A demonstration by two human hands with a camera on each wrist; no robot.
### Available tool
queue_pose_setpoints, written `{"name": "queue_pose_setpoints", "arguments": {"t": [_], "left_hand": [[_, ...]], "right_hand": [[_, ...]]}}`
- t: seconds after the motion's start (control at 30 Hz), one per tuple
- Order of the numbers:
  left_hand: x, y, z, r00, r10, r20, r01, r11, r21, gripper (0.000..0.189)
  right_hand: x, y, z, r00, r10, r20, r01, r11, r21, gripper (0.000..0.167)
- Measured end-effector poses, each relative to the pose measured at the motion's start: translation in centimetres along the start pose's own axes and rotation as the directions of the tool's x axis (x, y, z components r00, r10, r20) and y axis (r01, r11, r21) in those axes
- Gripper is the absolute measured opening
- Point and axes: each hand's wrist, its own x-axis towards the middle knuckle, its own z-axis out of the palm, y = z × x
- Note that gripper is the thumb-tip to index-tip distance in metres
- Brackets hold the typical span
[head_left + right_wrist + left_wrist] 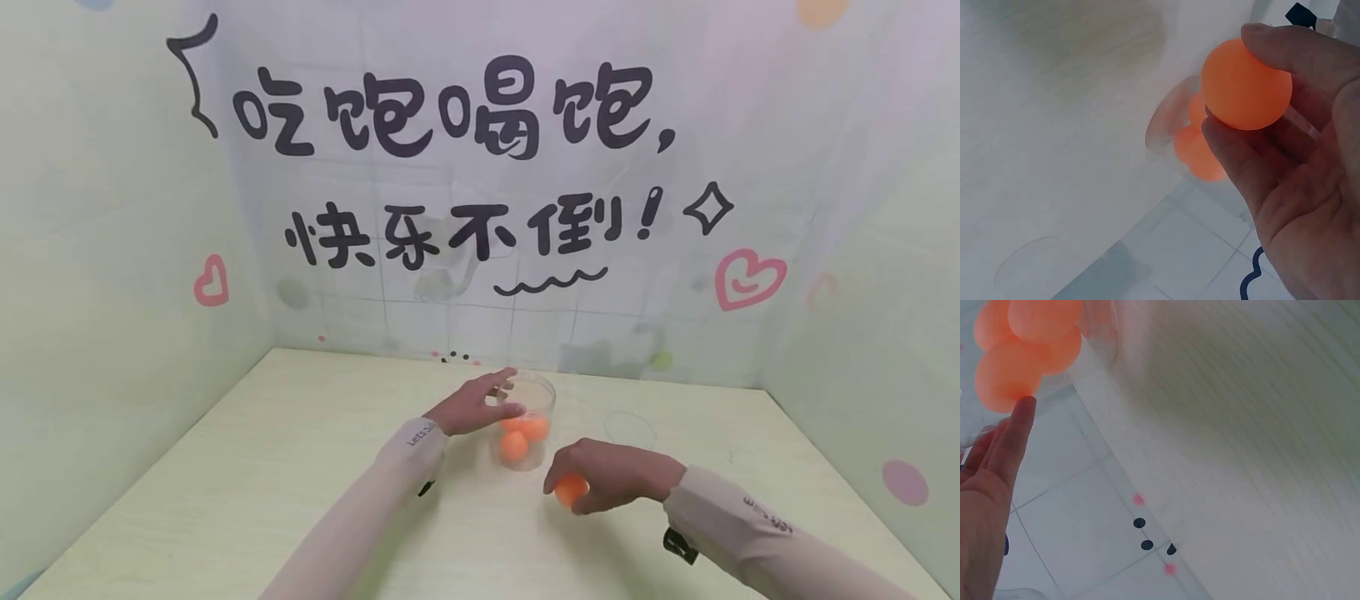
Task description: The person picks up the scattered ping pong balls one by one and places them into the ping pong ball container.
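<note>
With my right hand [607,475] pinching an orange ball [572,491] near and right of the clear jar [551,410], gripped by my spread left hand [468,407], I judge a slack pinch could drop it, or a knock tip the jar.

Balls [1247,84] — plain orange; sleeves [772,546] — pale pinkish beige with dark lettering [780,525].

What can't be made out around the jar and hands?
Ball count in the clear jar: front balls overlap others, head view; top edge cuts some off, left wrist view.
Clear round thing on the table: too faint, head view, to tell ring from lid.
Part of the right hand: behind the held ball, right wrist view.
Right sleeve lettering: too small, head view.
</note>
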Motion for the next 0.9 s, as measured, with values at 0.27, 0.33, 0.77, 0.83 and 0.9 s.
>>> {"name": "queue_pose_setpoints", "arguments": {"t": [0.27, 0.33, 0.77, 0.83, 0.9], "left_hand": [[0.1, -0.2, 0.2, 1.000, -0.005, 0.000, 0.005, 1.000, 0.001, 0.075], [0.1, -0.2, 0.1, 1.000, -0.009, 0.001, 0.009, 1.000, 0.005, 0.074], [0.1, -0.2, 0.0, 0.999, -0.034, -0.005, 0.034, 0.999, 0.013, 0.074], [0.0, -0.2, 0.0, 1.000, -0.018, -0.003, 0.018, 1.000, 0.014, 0.074], [0.0, -0.2, 0.0, 1.000, -0.005, 0.002, 0.005, 1.000, 0.012, 0.075]], "right_hand": [[0.7, 1.2, -1.3, 0.995, 0.104, 0.008, -0.104, 0.995, 0.001, 0.030], [0.9, 1.4, -1.7, 0.992, 0.123, 0.005, -0.123, 0.992, -0.007, 0.029], [1.6, 2.2, -4.2, 0.986, 0.169, -0.012, -0.169, 0.986, -0.010, 0.029], [1.5, 2.3, -4.7, 0.984, 0.179, -0.017, -0.179, 0.984, 0.000, 0.029], [1.3, 2.5, -5.2, 0.983, 0.181, -0.026, -0.181, 0.983, 0.011, 0.030]]}}
